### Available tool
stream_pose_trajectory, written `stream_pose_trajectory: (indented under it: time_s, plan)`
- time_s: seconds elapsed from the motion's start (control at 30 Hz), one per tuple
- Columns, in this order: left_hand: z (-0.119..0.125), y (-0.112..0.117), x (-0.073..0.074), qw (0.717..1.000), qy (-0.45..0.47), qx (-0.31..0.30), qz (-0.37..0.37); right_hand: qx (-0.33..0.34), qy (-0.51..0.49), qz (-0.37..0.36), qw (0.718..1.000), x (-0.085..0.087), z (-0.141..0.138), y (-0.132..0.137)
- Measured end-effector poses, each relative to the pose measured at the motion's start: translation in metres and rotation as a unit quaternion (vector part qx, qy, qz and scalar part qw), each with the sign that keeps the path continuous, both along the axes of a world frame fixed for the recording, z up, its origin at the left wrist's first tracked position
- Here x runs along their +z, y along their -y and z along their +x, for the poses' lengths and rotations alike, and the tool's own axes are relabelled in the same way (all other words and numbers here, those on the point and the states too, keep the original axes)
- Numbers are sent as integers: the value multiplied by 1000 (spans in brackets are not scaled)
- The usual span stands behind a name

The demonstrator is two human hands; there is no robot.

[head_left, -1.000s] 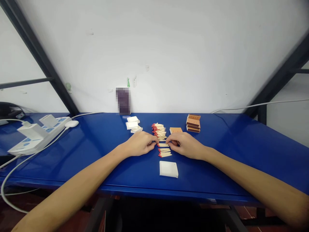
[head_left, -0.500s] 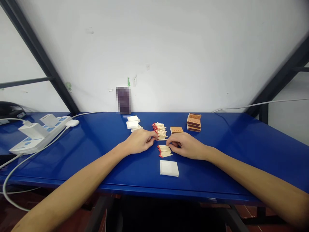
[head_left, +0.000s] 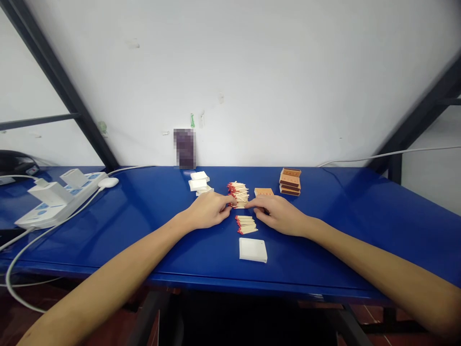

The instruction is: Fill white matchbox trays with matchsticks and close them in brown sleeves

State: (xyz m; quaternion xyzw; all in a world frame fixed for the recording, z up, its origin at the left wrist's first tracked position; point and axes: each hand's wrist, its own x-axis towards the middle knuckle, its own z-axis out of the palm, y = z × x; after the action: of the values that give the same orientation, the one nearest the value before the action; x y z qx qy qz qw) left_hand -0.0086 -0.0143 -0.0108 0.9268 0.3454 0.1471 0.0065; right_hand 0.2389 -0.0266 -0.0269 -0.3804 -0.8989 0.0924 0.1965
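A pile of red-tipped matches (head_left: 238, 193) lies on the blue table (head_left: 144, 216). My left hand (head_left: 208, 211) and my right hand (head_left: 279, 214) meet at the pile's near edge, fingers curled and pinching at matches there. A smaller bundle of matches (head_left: 246, 224) lies just in front, between the two hands. A white matchbox tray (head_left: 253, 250) sits nearer to me. A brown matchbox sleeve (head_left: 263, 191) lies behind my right hand.
A stack of brown matchboxes (head_left: 289, 181) stands at the back right, and several white trays (head_left: 200, 182) at the back centre. A white power strip with plugs (head_left: 54, 198) and cables lies at the left. A dark blurred object (head_left: 184, 149) leans on the wall.
Both hands have shifted slightly away from me, from the small bundle up to the near edge of the big pile. The small bundle now lies uncovered between the wrists.
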Motion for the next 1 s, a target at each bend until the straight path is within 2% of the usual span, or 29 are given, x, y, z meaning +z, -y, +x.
stream_pose_trajectory:
  time_s: [0.43, 0.63, 1.0]
  plan:
    - [0, 0, 1, 1000, -1, 0, -11, 1, 9, -5, 1000, 3, 0, 2]
    - [0, 1, 1, 1000, -4, -23, -11, -3, -3, -7, 1000, 2, 0, 2]
    - [0, 0, 0, 1000, 0, -3, -2, -1, 3, -7, 1000, 2, 0, 1]
